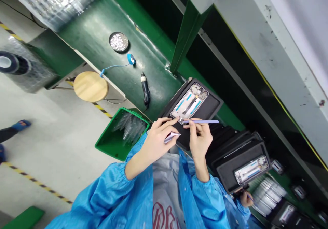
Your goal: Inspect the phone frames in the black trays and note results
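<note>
An opened phone frame (188, 104) with pale metal and blue strips lies in a black tray (214, 105). My left hand (155, 140) has its index finger stretched to the near end of the frame. Its other fingers are curled round a small pale flat piece with a dotted edge (171, 137), whose kind I cannot make out. My right hand (201, 138) pinches a thin lilac stick-shaped tool (208, 122). The tool's tip meets the near end of the frame, close to my left fingertip. Fingers hide the exact contact spot.
An electric screwdriver (145, 91), a blue wrist strap (131, 59) and a round dish of small silvery parts (119, 42) lie on the green bench (94, 27). A green bin (107, 145) holds clear plastic. Another phone tray (227, 172) and a co-worker's hand (246, 199) are at right.
</note>
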